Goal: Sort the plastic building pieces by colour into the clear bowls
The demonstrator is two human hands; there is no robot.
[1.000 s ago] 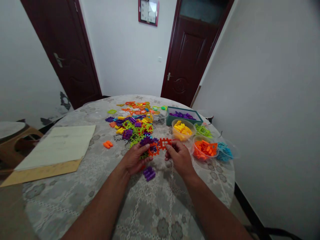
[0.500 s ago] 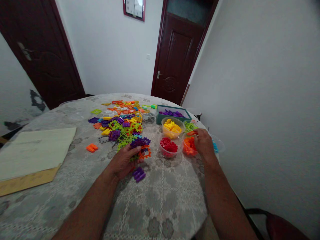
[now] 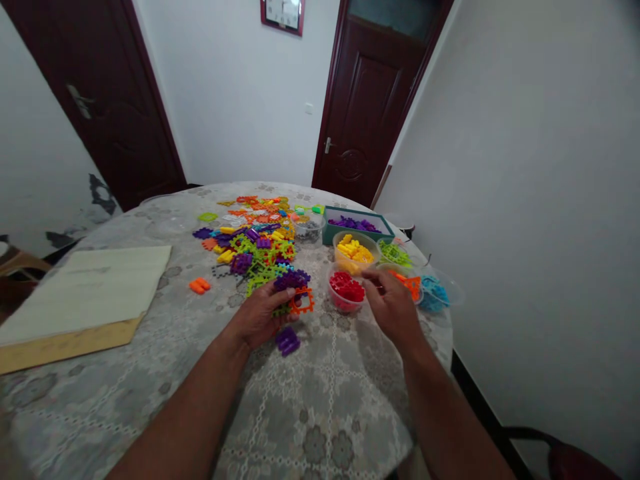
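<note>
My left hand (image 3: 265,315) is closed around a bundle of plastic building pieces. In it show a purple gear-shaped piece (image 3: 293,280), an orange square toothed frame (image 3: 303,301) and some green. Just below that hand, joined purple tube-like pieces (image 3: 287,341) lie on the tablecloth. My right hand (image 3: 393,303) hangs between a clear bowl of red pieces (image 3: 346,288) and a bowl of orange pieces (image 3: 413,287), partly covering the orange one. Its fingers are bent, with a gap between thumb and forefinger, and no piece shows in them.
A mixed heap of coloured pieces (image 3: 257,257) spreads over the table's middle. Behind the bowls stands a green box (image 3: 333,233) of purple pieces. Yellow (image 3: 354,250), green (image 3: 395,253) and blue pieces (image 3: 434,293) sit at right. Cardboard (image 3: 90,287) lies left; orange pieces (image 3: 200,286) lie nearby.
My right hand has moved left from over the orange bowl toward the red one; the orange piece at its fingertips no longer shows. My left hand keeps its bundle. The view has shifted slightly.
</note>
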